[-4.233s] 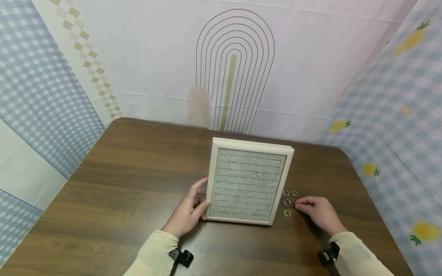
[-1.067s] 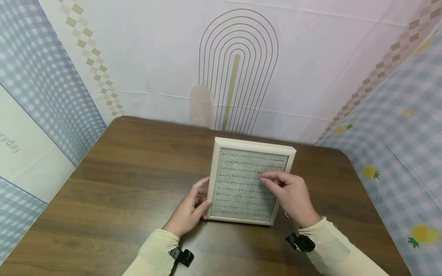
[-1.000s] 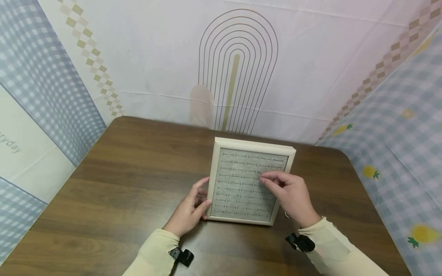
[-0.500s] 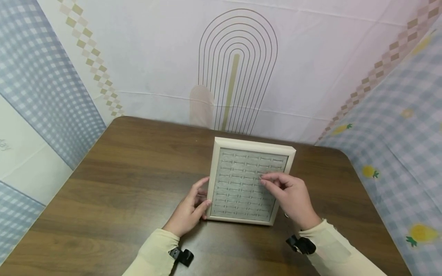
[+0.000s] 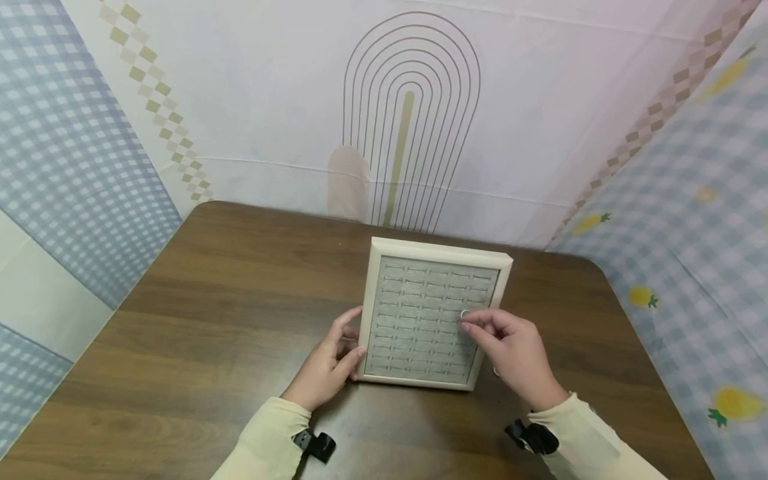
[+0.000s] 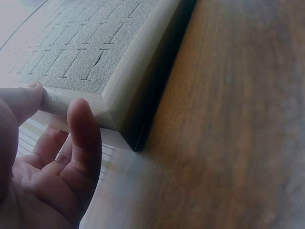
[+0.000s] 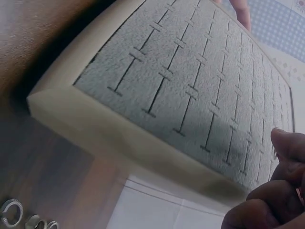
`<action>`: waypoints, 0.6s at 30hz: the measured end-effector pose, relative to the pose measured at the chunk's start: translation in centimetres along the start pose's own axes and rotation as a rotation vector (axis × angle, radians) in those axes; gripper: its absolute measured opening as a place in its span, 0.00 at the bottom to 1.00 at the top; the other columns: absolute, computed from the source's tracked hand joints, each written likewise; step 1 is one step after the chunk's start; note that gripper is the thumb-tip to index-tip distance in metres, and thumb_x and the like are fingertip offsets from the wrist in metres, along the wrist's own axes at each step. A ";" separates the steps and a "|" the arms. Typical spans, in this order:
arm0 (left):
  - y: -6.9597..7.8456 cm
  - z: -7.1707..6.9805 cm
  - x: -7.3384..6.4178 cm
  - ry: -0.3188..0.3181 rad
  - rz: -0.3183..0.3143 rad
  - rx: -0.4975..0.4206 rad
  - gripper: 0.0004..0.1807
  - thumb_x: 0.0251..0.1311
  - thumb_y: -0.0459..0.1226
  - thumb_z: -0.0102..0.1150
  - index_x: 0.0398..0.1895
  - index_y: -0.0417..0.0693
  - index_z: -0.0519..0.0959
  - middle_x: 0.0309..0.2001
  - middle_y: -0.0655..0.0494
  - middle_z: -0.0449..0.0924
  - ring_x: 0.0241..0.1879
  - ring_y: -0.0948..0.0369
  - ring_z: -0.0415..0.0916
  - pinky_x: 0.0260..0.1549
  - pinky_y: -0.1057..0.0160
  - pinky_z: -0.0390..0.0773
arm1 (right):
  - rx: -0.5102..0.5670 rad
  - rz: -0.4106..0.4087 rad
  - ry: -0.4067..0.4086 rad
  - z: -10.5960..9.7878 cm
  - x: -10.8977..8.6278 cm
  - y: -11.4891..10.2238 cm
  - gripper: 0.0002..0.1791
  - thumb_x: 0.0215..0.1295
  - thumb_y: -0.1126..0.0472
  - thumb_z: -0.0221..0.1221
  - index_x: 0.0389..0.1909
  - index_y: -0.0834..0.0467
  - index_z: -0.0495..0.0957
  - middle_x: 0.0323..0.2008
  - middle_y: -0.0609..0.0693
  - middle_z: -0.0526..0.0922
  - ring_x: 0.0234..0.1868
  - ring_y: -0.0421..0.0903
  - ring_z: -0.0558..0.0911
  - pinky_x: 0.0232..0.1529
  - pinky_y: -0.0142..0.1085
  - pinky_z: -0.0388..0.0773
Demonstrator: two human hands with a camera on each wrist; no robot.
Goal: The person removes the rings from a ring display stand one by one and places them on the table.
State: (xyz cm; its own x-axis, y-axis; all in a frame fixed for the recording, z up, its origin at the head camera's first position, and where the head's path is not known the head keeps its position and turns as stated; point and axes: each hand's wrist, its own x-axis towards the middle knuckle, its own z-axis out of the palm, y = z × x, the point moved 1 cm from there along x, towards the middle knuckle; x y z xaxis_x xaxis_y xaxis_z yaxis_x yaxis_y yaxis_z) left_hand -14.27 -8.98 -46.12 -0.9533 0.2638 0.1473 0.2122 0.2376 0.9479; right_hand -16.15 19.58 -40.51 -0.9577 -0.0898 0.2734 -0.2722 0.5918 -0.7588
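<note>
A ring display board [image 5: 423, 320] with a cream frame and grey slotted padding leans upright on the table. My left hand [image 5: 327, 367] grips the frame's left edge near its lower corner; in the left wrist view, fingertips [image 6: 81, 112] touch the pale rim. In front of the board's right half, my right hand [image 5: 513, 350] pinches a small silver-coloured ring [image 5: 465, 314] between thumb and index finger. The ring appears just off the padding, though contact is hard to tell. The right wrist view shows that hand [image 7: 281, 186] mostly at the frame's edge.
Several loose rings [image 7: 10, 213] lie on the table to the board's right; the head view shows only one ring [image 5: 496, 371] partly, beside my right hand. The brown wooden table [image 5: 240, 300] ends at a patterned cloth backdrop [image 5: 270, 100].
My right hand went from the table beside the loose rings to the board, then shifted slightly down and right, exposing the pinched ring. My left hand has stayed on the frame.
</note>
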 end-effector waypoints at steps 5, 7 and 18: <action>0.1 -0.1 -0.1 0.001 -0.006 0.001 0.35 0.64 0.29 0.51 0.70 0.62 0.51 0.46 0.47 0.71 0.37 0.54 0.77 0.23 0.56 0.80 | -0.029 -0.022 0.005 -0.8 -0.8 0.6 0.06 0.58 0.52 0.63 0.34 0.48 0.83 0.11 0.44 0.66 0.10 0.38 0.65 0.12 0.31 0.66; 0.2 -0.1 -0.1 0.002 -0.012 0.004 0.35 0.64 0.29 0.51 0.70 0.62 0.52 0.46 0.47 0.71 0.37 0.55 0.77 0.23 0.56 0.80 | -0.043 -0.037 0.022 -1.1 -1.0 0.8 0.05 0.58 0.52 0.63 0.33 0.47 0.83 0.11 0.43 0.66 0.11 0.38 0.65 0.13 0.30 0.65; 0.5 0.0 -0.1 0.007 -0.020 0.013 0.35 0.64 0.29 0.51 0.70 0.63 0.52 0.46 0.48 0.71 0.37 0.56 0.77 0.23 0.56 0.80 | -0.073 0.024 0.108 -2.4 -2.6 2.7 0.03 0.55 0.56 0.66 0.29 0.49 0.83 0.12 0.44 0.66 0.13 0.37 0.63 0.14 0.31 0.62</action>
State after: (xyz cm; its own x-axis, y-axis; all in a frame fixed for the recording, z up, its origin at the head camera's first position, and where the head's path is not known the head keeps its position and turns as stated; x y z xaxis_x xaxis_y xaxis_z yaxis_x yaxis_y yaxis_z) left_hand -14.08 -8.93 -45.67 -0.9588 0.2521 0.1307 0.1961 0.2552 0.9468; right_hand -14.16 23.33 -41.82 -0.9471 0.0094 0.3207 -0.2380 0.6498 -0.7219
